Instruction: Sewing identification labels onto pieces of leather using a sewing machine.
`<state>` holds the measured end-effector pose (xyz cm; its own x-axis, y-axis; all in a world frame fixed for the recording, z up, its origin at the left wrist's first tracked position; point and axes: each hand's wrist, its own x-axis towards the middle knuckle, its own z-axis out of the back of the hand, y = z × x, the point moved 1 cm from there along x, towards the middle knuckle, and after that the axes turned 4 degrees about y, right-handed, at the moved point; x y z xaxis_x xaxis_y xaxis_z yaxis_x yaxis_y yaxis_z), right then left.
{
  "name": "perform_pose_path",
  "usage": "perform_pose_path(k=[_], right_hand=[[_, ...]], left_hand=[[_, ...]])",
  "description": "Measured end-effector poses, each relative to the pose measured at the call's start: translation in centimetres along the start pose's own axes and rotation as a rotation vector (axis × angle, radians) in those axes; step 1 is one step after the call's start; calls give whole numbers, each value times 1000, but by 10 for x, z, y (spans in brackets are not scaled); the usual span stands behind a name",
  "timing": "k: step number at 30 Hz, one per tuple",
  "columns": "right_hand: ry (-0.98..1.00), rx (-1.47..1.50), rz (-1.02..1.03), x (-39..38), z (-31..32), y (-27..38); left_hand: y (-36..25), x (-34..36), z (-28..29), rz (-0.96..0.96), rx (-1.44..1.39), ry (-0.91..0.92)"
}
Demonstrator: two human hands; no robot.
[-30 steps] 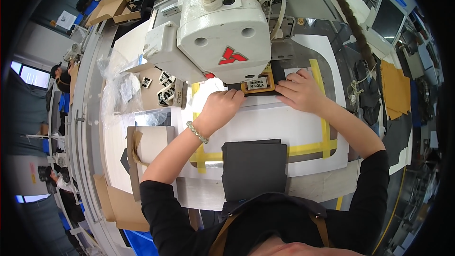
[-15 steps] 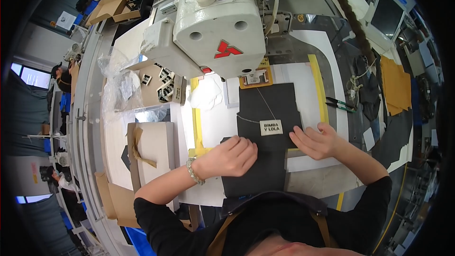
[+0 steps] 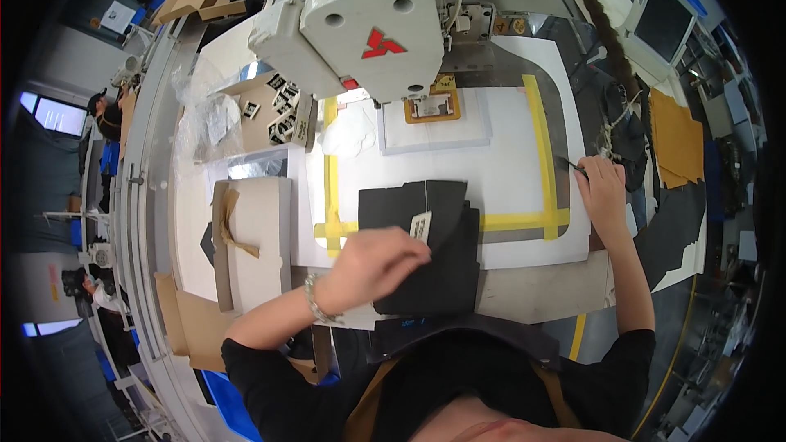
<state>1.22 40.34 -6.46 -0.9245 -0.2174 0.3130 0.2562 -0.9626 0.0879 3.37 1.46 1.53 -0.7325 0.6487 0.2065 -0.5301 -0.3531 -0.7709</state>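
Note:
My left hand (image 3: pixel 372 270) is closed in a pinch at the edge of a black panel (image 3: pixel 385 209), which is tilted over another dark piece (image 3: pixel 450 286) at the near edge of the work surface. A small cream label (image 3: pixel 420 227) with dark print sits on the panel, beside my fingertips. Over at the right, my right hand (image 3: pixel 603 188) closes on a pair of thread snips (image 3: pixel 573 165); only their dark tips stick out past the fingers, and the handles are hidden.
A white sewing machine head (image 3: pixel 372 33) overhangs the far middle, with an orange-framed clamp (image 3: pixel 431 106) under it. Yellow tape (image 3: pixel 540 160) borders the white work sheet. At left stand a box of labels (image 3: pixel 307 119) and a cardboard tray (image 3: pixel 262 245). Mustard pieces (image 3: pixel 675 139) lie far right.
The black panel has come back toward me from under the machine head, uncovering the clear plate and clamp. My right hand has left the panel and moved right to the snips.

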Motion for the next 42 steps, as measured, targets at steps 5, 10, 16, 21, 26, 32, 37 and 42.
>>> perform_pose_path(k=[5,10,16,21,26,32,37,42], right_hand=[[6,112,29,1,2,13],[81,342,58,26,28,45],[146,387,212,63,44,86],[65,225,367,91,37,106],[-247,9,556,99,5,122],[-205,-23,628,106,-9,139],[-164,-15,639,110,-22,147],[-130,10,645,109,-32,148]], left_hand=[[12,-5,38,354,-513,-341],[29,-10,50,441,-666,-391],[28,-5,54,490,-886,-461],[29,-13,56,390,-551,-330],[-11,-13,22,-95,300,77],[-13,-11,0,-389,645,128],[-13,-10,-4,-397,653,153],[-15,-9,-2,-377,633,143]])
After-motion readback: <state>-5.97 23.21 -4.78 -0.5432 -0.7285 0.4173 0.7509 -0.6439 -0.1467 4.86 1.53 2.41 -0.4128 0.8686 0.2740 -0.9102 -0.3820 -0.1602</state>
